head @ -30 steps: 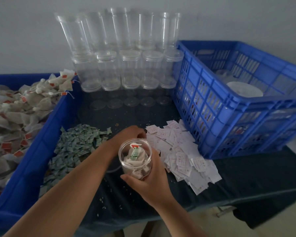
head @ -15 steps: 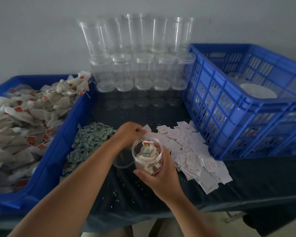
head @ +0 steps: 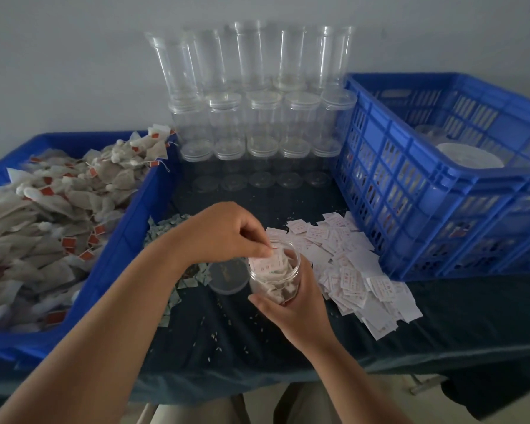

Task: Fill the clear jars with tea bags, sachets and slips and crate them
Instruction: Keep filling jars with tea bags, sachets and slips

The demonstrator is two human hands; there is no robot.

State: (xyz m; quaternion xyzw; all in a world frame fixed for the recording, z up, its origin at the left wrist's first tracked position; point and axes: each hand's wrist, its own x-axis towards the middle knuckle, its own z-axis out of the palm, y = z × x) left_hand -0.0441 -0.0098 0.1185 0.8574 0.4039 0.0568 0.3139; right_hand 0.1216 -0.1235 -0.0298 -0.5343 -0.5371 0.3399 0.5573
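My right hand [head: 294,304] grips a clear jar [head: 274,275] from below, tilted toward me, with tea bags inside. My left hand [head: 224,232] hovers over the jar's mouth and pinches a white slip [head: 268,263] that lies in the opening. The jar's clear lid [head: 228,275] rests on the dark cloth just left of the jar. A pile of white slips [head: 349,264] spreads to the right. Green sachets [head: 162,231] lie partly hidden under my left forearm.
A blue bin of tea bags [head: 58,215] fills the left side. Stacked empty clear jars [head: 257,117] stand at the back against the wall. A blue slatted crate [head: 441,179] on the right holds filled, lidded jars. The table edge runs close to me.
My left hand went from the slip pile to the jar's mouth, carrying a slip that now covers the tea bags. The view shifted a little.
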